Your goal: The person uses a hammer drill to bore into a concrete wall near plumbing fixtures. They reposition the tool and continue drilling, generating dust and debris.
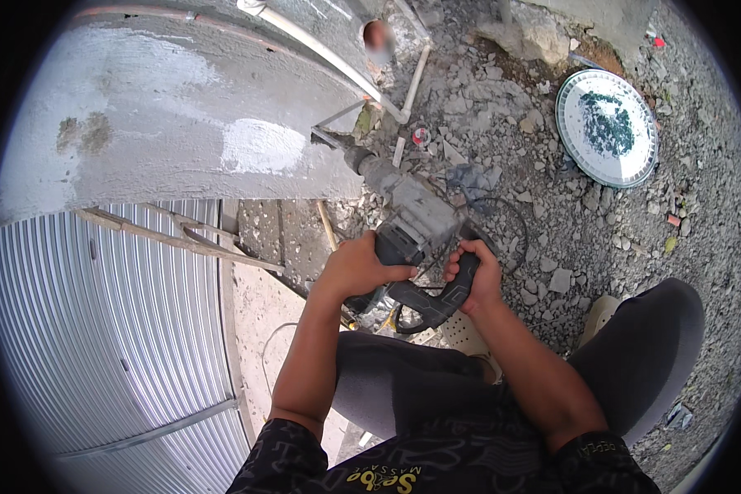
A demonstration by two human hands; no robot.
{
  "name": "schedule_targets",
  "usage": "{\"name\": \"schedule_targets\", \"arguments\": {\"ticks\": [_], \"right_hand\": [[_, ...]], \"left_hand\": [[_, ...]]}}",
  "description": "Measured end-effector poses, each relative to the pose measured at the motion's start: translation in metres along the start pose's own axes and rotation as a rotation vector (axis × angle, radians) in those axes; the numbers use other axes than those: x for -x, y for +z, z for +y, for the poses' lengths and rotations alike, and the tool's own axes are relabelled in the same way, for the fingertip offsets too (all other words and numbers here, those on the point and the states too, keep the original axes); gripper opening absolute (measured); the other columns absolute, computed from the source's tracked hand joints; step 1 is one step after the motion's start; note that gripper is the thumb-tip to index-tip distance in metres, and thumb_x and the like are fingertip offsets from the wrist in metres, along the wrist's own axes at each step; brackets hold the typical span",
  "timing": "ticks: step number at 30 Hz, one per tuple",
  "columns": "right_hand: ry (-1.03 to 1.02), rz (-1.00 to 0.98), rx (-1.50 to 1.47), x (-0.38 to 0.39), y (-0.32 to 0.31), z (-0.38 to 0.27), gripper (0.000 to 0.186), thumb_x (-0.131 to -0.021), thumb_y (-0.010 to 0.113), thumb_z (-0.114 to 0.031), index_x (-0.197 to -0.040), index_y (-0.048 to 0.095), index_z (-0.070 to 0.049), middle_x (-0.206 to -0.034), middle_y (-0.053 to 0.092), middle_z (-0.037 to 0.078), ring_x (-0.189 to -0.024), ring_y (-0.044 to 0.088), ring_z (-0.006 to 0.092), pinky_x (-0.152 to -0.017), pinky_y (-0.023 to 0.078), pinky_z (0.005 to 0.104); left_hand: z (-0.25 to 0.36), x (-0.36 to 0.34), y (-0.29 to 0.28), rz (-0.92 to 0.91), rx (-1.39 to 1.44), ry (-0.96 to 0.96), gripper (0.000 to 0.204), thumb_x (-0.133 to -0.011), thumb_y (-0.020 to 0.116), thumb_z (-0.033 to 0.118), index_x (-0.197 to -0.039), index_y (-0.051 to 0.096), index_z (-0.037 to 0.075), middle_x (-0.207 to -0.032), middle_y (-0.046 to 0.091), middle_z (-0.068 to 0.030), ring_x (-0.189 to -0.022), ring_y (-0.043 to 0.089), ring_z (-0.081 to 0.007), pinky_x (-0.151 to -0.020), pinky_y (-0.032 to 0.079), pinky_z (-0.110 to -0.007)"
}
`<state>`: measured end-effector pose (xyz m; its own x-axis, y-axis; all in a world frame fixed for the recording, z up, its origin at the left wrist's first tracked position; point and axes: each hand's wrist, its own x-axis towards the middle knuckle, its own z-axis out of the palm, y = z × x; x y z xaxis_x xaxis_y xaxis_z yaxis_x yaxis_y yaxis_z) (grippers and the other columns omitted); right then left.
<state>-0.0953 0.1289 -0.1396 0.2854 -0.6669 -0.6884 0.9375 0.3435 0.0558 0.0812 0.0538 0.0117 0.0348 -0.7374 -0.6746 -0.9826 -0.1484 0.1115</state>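
Note:
A dusty grey and black rotary hammer (420,210) is held low in front of me, tilted toward the upper left. My left hand (361,265) is closed around its black motor housing, with the thumb lying across it. The fingers of my right hand (479,276) wrap round the rear handle. At the tool's front, the chuck (359,158) points to the broken edge of the grey plastered wall (165,123). A short metal bit seems to meet a notch there, though its tip is hard to make out. A black cord loops beside the tool.
Broken concrete rubble (502,132) covers the ground ahead and right. White pipes (329,53) run along the wall and down into the rubble. A round white lid (608,128) with green stains lies at the right. Corrugated metal sheeting (115,321) and wooden sticks (181,239) are at the left.

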Motion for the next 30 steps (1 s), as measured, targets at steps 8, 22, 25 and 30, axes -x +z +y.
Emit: {"name": "schedule_targets", "arguments": {"ticks": [8, 22, 25, 30], "right_hand": [[-0.042, -0.013, 0.041, 0.002, 0.007, -0.013, 0.016, -0.093, 0.064, -0.019, -0.087, 0.056, -0.007, -0.074, 0.06, 0.008, -0.058, 0.056, 0.0181, -0.053, 0.049, 0.033], [-0.079, -0.016, 0.131, 0.005, 0.027, -0.042, 0.014, -0.094, 0.064, -0.018, -0.093, 0.06, -0.004, -0.076, 0.062, 0.01, -0.059, 0.059, 0.0201, -0.053, 0.051, 0.0354], [-0.093, -0.032, 0.145, 0.01, 0.035, -0.046, 0.016, -0.094, 0.064, -0.018, -0.096, 0.061, -0.003, -0.077, 0.063, 0.01, -0.06, 0.06, 0.0199, -0.053, 0.051, 0.0351], [-0.095, -0.035, 0.183, 0.014, 0.047, -0.057, 0.018, -0.094, 0.065, -0.019, -0.097, 0.062, -0.001, -0.077, 0.063, 0.01, -0.06, 0.06, 0.0191, -0.054, 0.052, 0.0343]], "left_hand": [[0.006, -0.003, 0.0, 0.026, 0.008, 0.002, 0.102, -0.063, 0.088, 0.069, -0.121, 0.064, -0.012, -0.11, 0.075, -0.0259, -0.108, 0.073, -0.0395, -0.1, 0.054, -0.043], [0.011, -0.013, 0.003, 0.04, 0.144, 0.067, 0.101, -0.064, 0.086, 0.07, -0.124, 0.066, -0.008, -0.111, 0.076, -0.0234, -0.109, 0.074, -0.0366, -0.105, 0.05, -0.04], [0.015, -0.01, -0.002, 0.045, 0.173, 0.038, 0.097, -0.065, 0.089, 0.065, -0.124, 0.066, -0.009, -0.113, 0.076, -0.0247, -0.11, 0.074, -0.037, -0.102, 0.052, -0.041], [0.029, -0.003, -0.014, 0.019, 0.296, 0.102, 0.084, -0.072, 0.093, 0.049, -0.126, 0.065, -0.009, -0.115, 0.075, -0.0225, -0.108, 0.074, -0.0314, -0.097, 0.055, -0.04]]}}
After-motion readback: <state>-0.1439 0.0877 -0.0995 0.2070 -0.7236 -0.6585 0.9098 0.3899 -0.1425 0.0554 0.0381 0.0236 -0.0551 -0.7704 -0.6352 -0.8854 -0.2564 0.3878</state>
